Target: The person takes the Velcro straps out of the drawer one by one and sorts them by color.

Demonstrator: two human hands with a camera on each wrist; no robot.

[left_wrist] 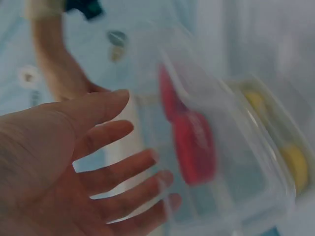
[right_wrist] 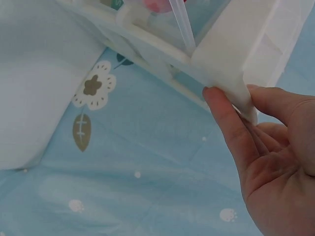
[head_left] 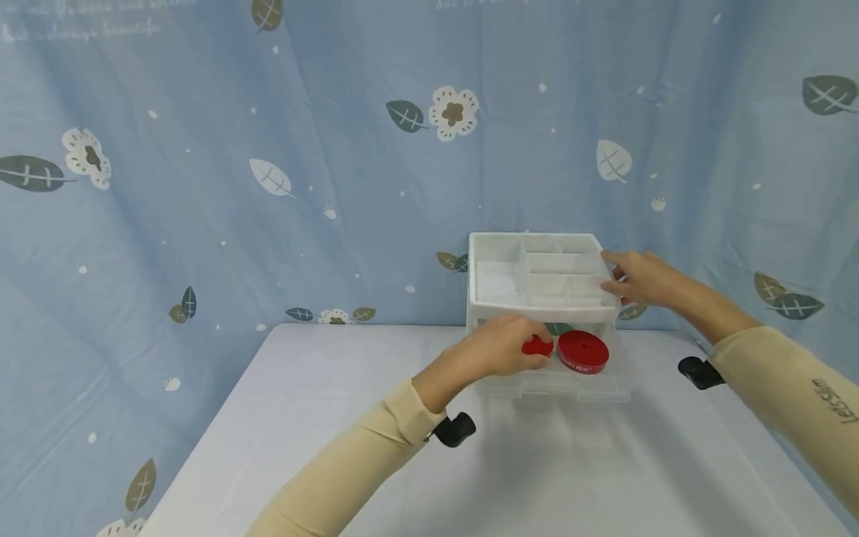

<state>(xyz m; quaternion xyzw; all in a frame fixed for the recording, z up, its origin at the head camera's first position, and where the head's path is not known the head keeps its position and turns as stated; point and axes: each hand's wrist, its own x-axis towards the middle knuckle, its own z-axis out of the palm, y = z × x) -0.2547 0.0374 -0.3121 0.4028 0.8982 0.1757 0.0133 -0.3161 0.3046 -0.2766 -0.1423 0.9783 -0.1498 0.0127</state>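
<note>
A white storage box (head_left: 496, 306) with a compartment tray on top stands by the curtain. Its clear drawer (head_left: 604, 388) is pulled out at the front and holds a flat red roll (head_left: 584, 352) with a small centre hole. A second red item (head_left: 539, 346) lies left of it, partly hidden by my left hand (head_left: 499, 347). The left wrist view shows that hand (left_wrist: 88, 167) with fingers spread beside the clear drawer, gripping nothing. My right hand (head_left: 644, 280) holds the box's right top edge, thumb and fingers (right_wrist: 231, 130) on either side of the rim.
Yellow items (left_wrist: 295, 164) show in another container beside the clear drawer in the left wrist view. The box stands toward the back of a white-covered table (head_left: 349, 373). Behind it hangs a blue patterned curtain (head_left: 335, 186).
</note>
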